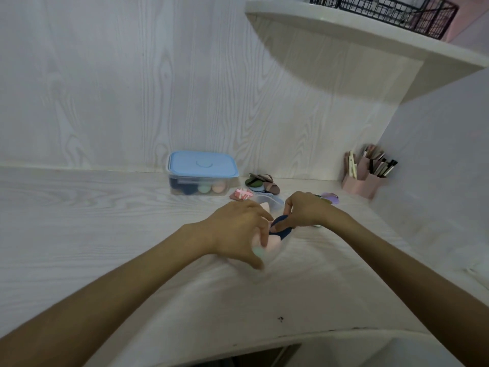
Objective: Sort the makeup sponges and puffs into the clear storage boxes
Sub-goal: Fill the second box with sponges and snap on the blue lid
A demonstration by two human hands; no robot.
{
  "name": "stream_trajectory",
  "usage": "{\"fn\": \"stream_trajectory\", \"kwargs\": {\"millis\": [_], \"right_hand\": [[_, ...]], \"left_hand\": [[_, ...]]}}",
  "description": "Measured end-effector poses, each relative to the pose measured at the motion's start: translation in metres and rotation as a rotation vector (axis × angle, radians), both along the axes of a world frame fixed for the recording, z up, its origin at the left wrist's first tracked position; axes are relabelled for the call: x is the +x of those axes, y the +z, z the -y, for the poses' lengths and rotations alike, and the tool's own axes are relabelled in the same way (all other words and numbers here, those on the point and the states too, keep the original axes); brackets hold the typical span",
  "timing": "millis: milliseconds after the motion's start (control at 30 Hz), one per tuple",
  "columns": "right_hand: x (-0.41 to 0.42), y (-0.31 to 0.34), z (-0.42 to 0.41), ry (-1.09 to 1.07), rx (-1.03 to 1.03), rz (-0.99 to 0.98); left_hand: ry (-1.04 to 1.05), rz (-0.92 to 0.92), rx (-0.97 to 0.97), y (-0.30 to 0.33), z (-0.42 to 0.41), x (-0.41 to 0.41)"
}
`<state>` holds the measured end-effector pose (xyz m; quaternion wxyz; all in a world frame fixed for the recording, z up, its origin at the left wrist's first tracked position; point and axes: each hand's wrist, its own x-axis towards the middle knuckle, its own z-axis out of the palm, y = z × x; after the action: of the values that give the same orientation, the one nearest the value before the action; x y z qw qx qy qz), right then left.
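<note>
On a pale wood-grain surface (105, 234), the left hand (238, 231) grips pink sponges (272, 243); the right hand (304, 210) pinches a dark blue puff (283, 231). Behind, a heap of puffs (262, 184) lies beside a clear box (198, 188) with its blue lid (202, 164) on, holding 2 sponges.

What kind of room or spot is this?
Probably a home vanity or dressing desk: a pink holder of makeup brushes in the corner, puffs piled by a lidded clear box, a wire basket on the shelf.
</note>
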<state>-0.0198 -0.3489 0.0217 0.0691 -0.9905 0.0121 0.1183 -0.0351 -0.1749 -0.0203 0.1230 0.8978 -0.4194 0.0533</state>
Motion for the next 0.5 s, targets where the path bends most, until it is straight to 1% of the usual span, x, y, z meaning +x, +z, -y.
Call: {"fn": "stream_trajectory", "kwargs": {"millis": [133, 200, 233, 333, 367, 400, 500], "right_hand": [[-0.007, 0.003, -0.004, 0.049, -0.010, -0.037], [-0.009, 0.002, -0.010, 0.082, -0.027, -0.048], [-0.009, 0.001, -0.013, 0.102, -0.011, -0.076], [-0.008, 0.001, -0.026, 0.140, 0.143, -0.207], [-0.006, 0.002, -0.030, 0.156, 0.166, -0.236], [-0.005, 0.003, -0.033, 0.173, 0.171, -0.254], [0.000, 0.005, -0.038, 0.209, 0.149, -0.292]], "left_hand": [[0.011, 0.068, 0.032, 0.003, -0.033, 0.005], [0.068, 0.063, 0.060, 0.007, -0.055, 0.010], [0.106, 0.056, 0.079, 0.009, -0.066, 0.013], [0.223, 0.071, 0.159, 0.017, -0.091, 0.023], [0.268, 0.069, 0.165, 0.019, -0.094, 0.025], [0.301, 0.054, 0.132, 0.020, -0.093, 0.026], [0.314, -0.055, -0.075, 0.025, -0.068, 0.019]]}}
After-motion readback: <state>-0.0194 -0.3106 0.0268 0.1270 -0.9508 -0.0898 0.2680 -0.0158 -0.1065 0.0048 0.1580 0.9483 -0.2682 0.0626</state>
